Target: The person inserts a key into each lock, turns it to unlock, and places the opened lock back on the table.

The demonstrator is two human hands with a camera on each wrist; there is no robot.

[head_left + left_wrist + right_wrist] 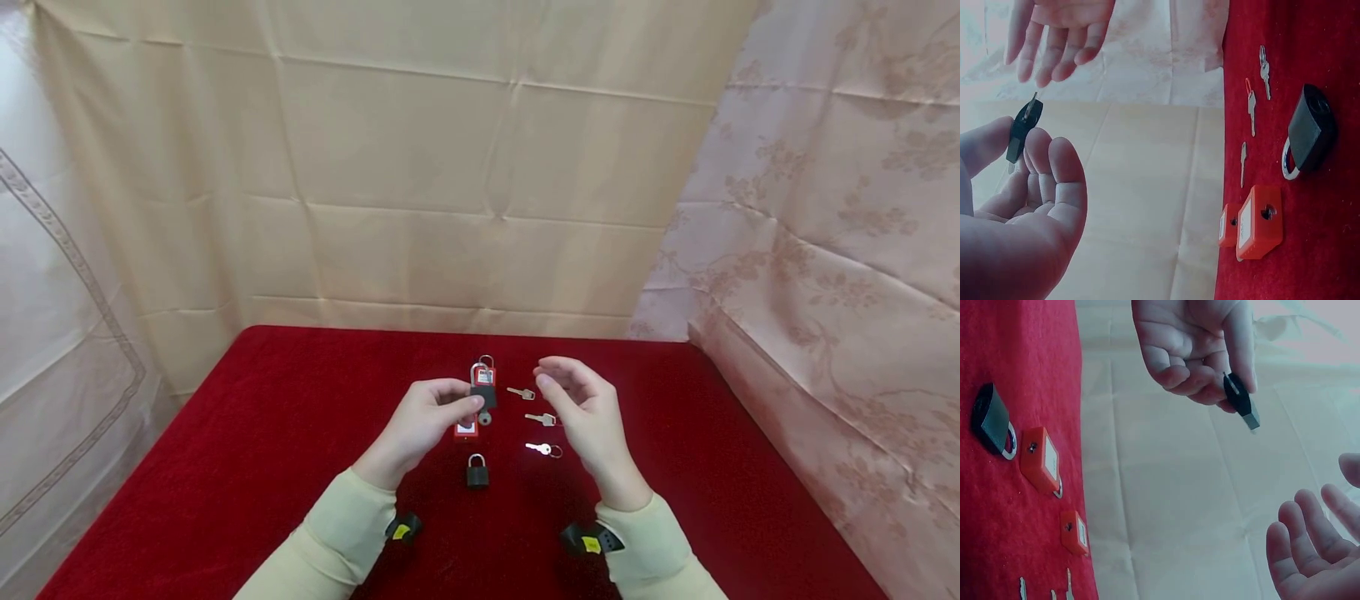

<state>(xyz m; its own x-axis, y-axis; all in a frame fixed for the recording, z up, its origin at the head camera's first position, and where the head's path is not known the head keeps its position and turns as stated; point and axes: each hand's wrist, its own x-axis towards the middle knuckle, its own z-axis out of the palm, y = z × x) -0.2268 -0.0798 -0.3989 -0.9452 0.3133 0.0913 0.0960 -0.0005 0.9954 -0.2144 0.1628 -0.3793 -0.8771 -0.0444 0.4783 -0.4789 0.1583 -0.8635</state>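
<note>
My left hand point(431, 417) pinches a black padlock point(483, 398) between thumb and fingers, raised above the cloth. A key point(484, 418) sticks out of this padlock's bottom; it also shows in the left wrist view as a thin key blade point(1032, 104). To the right, my right hand point(592, 412) is in the air with its fingers spread and loosely bent, holding nothing, apart from the padlock. Below and behind the held padlock lie two red padlocks point(466, 430) with white labels. Nearer me lies another black padlock point(477, 477), its shackle pointing away.
Three keys lie in a column right of the padlocks: a far key point(521, 392), a middle key point(542, 419) with a red ring, and a near key point(540, 448) on a metal ring. Red cloth point(300, 450) covers the table. Behind hangs a beige curtain point(390, 167).
</note>
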